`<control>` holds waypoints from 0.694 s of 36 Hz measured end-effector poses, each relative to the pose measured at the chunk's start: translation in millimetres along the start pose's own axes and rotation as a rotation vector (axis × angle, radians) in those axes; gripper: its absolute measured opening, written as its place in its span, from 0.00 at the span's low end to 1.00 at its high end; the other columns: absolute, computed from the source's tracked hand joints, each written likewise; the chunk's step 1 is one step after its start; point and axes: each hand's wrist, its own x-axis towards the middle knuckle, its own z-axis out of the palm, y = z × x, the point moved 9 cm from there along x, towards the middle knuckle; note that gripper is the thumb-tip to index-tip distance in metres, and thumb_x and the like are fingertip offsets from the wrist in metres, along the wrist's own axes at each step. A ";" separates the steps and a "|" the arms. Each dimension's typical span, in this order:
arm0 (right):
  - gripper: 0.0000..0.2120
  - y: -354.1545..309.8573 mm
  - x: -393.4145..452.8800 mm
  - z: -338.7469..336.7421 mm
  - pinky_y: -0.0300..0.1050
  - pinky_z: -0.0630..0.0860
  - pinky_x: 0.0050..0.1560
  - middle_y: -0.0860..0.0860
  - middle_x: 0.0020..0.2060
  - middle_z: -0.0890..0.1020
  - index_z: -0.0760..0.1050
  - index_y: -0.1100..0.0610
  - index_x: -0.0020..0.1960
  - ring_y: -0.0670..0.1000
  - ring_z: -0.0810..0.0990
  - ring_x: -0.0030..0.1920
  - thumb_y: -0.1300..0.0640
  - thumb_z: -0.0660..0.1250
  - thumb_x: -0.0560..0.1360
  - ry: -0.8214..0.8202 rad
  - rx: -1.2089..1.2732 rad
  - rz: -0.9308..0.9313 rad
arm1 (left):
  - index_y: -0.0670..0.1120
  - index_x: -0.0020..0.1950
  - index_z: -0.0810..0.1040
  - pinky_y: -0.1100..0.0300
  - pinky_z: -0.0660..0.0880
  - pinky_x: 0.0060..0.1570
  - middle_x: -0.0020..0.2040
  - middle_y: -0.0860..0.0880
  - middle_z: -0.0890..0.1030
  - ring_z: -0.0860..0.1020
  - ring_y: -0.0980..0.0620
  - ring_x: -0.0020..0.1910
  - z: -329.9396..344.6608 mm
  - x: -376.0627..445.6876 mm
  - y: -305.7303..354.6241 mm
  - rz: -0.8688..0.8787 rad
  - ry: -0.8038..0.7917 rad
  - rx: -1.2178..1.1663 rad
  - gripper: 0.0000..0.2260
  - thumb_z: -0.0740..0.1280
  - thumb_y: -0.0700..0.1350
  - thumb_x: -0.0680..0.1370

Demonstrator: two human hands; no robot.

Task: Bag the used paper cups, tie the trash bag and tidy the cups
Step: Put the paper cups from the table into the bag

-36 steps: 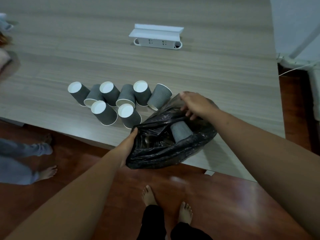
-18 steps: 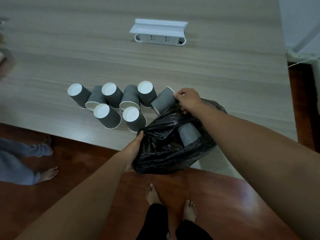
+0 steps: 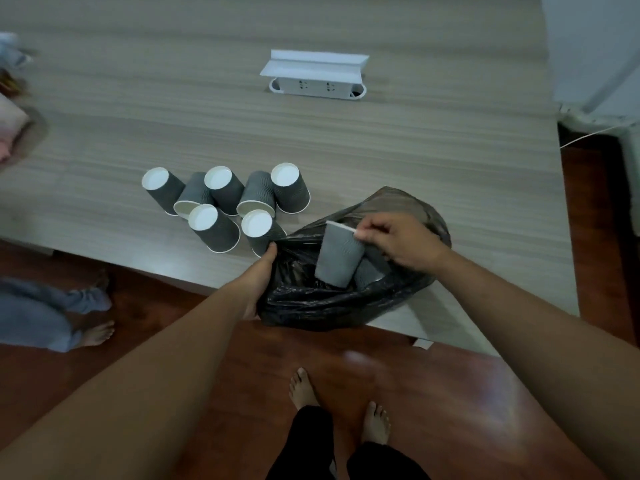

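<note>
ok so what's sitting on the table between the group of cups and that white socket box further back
Nothing. In the head view, the table is bare wood from the cups back to the white socket box.

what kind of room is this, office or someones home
Likely a meeting room or shared office, though bare feet hint at somewhere casual. Clues: a long wood-grain table with a white socket box set in its middle, and a cluster of paper cups.

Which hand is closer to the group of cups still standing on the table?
The left. The left hand grips the black bag's near edge, right beside the nearest standing cup. The right hand pinches another cup over the bag, farther away.
</note>
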 end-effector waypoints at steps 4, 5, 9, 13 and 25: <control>0.07 4.6 0.1 29.4 0.45 0.76 0.52 0.49 0.47 0.85 0.84 0.56 0.51 0.48 0.81 0.49 0.54 0.70 0.77 -0.162 -0.181 -0.013 | 0.46 0.50 0.84 0.54 0.79 0.43 0.44 0.43 0.87 0.85 0.46 0.44 4.0 -4.7 3.2 0.031 -0.003 -0.005 0.33 0.53 0.72 0.77; 0.08 3.2 2.1 36.0 0.48 0.76 0.54 0.50 0.48 0.84 0.84 0.56 0.51 0.50 0.80 0.50 0.53 0.71 0.76 -0.188 -0.231 -0.031 | 0.46 0.51 0.84 0.54 0.79 0.42 0.43 0.43 0.87 0.85 0.46 0.43 5.2 -5.6 3.3 0.034 -0.001 -0.007 0.33 0.53 0.72 0.77; 0.09 -0.5 13.3 53.6 0.51 0.75 0.54 0.50 0.47 0.79 0.83 0.52 0.54 0.52 0.78 0.51 0.50 0.70 0.76 -0.197 -0.425 -0.078 | 0.46 0.52 0.83 0.53 0.79 0.44 0.43 0.41 0.87 0.84 0.45 0.44 10.7 -7.4 0.4 0.047 0.004 -0.037 0.33 0.53 0.72 0.76; 0.10 6.6 23.0 52.2 0.50 0.74 0.53 0.51 0.50 0.77 0.83 0.51 0.55 0.55 0.76 0.56 0.49 0.68 0.77 -0.140 -0.510 -0.023 | 0.47 0.53 0.83 0.57 0.80 0.36 0.42 0.43 0.87 0.86 0.46 0.36 19.2 -7.7 -1.9 0.063 -0.039 -0.052 0.32 0.51 0.71 0.78; 0.30 60.1 18.0 29.4 0.56 0.65 0.71 0.55 0.69 0.73 0.72 0.48 0.71 0.59 0.68 0.71 0.33 0.62 0.75 -0.160 -0.459 0.261 | 0.50 0.56 0.82 0.51 0.79 0.44 0.45 0.44 0.86 0.84 0.45 0.48 0.3 -7.7 -1.2 0.111 0.007 -0.202 0.36 0.50 0.76 0.73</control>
